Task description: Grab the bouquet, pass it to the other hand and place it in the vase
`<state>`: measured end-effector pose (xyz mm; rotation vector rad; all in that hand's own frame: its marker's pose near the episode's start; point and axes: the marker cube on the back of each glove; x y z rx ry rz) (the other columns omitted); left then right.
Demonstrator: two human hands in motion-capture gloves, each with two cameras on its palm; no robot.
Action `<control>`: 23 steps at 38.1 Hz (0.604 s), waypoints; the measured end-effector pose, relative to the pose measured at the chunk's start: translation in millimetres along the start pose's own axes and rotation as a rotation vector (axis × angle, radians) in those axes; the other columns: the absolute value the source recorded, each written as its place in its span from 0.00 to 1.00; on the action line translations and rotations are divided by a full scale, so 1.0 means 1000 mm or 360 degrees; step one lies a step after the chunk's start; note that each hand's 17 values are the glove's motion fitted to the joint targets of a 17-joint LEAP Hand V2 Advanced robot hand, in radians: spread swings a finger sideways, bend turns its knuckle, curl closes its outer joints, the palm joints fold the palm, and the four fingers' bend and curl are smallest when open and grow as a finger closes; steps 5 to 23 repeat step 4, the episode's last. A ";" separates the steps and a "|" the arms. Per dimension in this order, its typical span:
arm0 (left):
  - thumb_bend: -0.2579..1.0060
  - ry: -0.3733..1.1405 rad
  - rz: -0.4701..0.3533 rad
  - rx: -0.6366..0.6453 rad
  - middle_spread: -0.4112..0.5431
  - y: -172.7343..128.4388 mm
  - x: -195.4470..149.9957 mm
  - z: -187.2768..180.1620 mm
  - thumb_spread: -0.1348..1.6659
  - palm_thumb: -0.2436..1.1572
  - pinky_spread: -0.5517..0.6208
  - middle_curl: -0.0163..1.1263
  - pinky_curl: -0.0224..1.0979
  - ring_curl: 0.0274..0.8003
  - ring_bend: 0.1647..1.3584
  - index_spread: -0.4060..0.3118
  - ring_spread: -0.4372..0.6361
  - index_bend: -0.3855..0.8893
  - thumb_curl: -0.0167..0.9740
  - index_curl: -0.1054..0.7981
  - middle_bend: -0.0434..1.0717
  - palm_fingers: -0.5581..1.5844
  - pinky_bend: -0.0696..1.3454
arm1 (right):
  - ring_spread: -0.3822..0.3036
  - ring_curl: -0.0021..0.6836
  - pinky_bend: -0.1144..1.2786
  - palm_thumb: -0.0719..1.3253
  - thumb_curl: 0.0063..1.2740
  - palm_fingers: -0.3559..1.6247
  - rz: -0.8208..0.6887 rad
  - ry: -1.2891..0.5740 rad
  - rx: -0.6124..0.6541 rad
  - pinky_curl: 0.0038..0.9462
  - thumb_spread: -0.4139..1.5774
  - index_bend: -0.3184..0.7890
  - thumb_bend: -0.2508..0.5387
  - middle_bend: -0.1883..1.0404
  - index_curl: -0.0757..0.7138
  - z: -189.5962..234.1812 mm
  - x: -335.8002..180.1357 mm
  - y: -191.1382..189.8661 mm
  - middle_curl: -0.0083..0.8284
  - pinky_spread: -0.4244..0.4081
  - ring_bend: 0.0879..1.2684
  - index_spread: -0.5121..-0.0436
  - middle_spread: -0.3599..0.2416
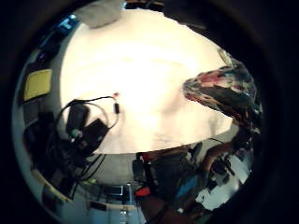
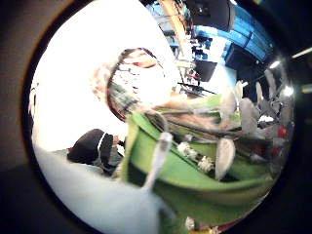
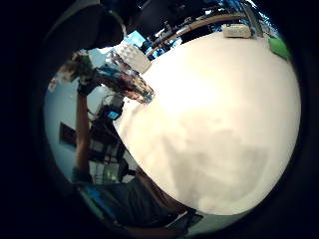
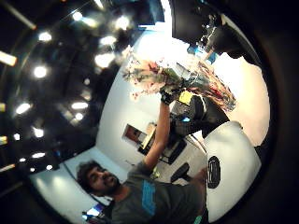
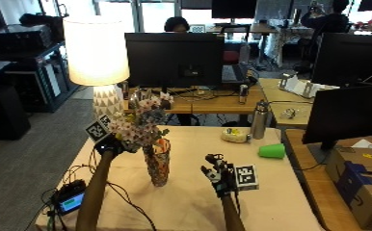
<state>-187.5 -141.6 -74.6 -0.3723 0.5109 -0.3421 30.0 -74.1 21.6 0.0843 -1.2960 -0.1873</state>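
While the left hand grips the bouquet by its lower stems, fingers curled round them, the blooms stand up and lean right, directly above the mouth of the vase. The bouquet's long axis runs nearly upright, tilted slightly, with the stems apparently at or just entering the rim; I cannot tell how deep. The vase stands just right of that hand. The right hand hovers farther right over the table, fingers spread, holding nothing, well apart from the vase.
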 end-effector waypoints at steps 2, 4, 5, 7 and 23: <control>0.19 -0.0083 -0.0051 0.0058 0.82 -0.001 -0.006 -0.005 0.53 0.67 0.91 0.27 0.34 0.38 0.42 0.74 0.87 0.42 0.41 0.24 0.25 0.27 0.49 | 0.33 0.62 0.20 0.69 0.42 0.63 0.0071 0.0015 0.0000 0.33 0.69 0.41 0.29 0.41 0.49 0.000 0.000 0.001 0.57 0.85 0.26 0.45 0.30; 0.19 -0.0118 -0.0077 0.0094 0.80 -0.003 -0.009 -0.007 0.53 0.68 0.91 0.28 0.33 0.38 0.42 0.71 0.85 0.43 0.41 0.26 0.25 0.28 0.47 | 0.33 0.62 0.20 0.69 0.42 0.63 0.0097 0.0020 -0.0001 0.33 0.69 0.41 0.29 0.41 0.49 0.000 0.000 0.002 0.57 0.86 0.26 0.45 0.30; 0.19 -0.0118 -0.0077 0.0094 0.80 -0.003 -0.009 -0.007 0.53 0.68 0.91 0.28 0.33 0.38 0.42 0.71 0.85 0.43 0.41 0.26 0.25 0.28 0.47 | 0.33 0.62 0.20 0.69 0.42 0.63 0.0097 0.0020 -0.0001 0.33 0.69 0.41 0.29 0.41 0.49 0.000 0.000 0.002 0.57 0.86 0.26 0.45 0.30; 0.19 -0.0118 -0.0077 0.0094 0.80 -0.003 -0.009 -0.007 0.53 0.68 0.91 0.28 0.33 0.38 0.42 0.71 0.85 0.43 0.41 0.26 0.25 0.28 0.47 | 0.33 0.62 0.20 0.69 0.42 0.63 0.0097 0.0020 -0.0001 0.33 0.69 0.41 0.29 0.41 0.49 0.000 0.000 0.002 0.57 0.86 0.26 0.45 0.30; 0.19 -0.0118 -0.0077 0.0094 0.80 -0.003 -0.009 -0.007 0.53 0.68 0.91 0.28 0.33 0.38 0.42 0.71 0.85 0.43 0.41 0.26 0.25 0.28 0.47 | 0.33 0.62 0.20 0.69 0.42 0.63 0.0097 0.0020 -0.0001 0.33 0.69 0.41 0.29 0.41 0.49 0.000 0.000 0.002 0.57 0.86 0.26 0.45 0.30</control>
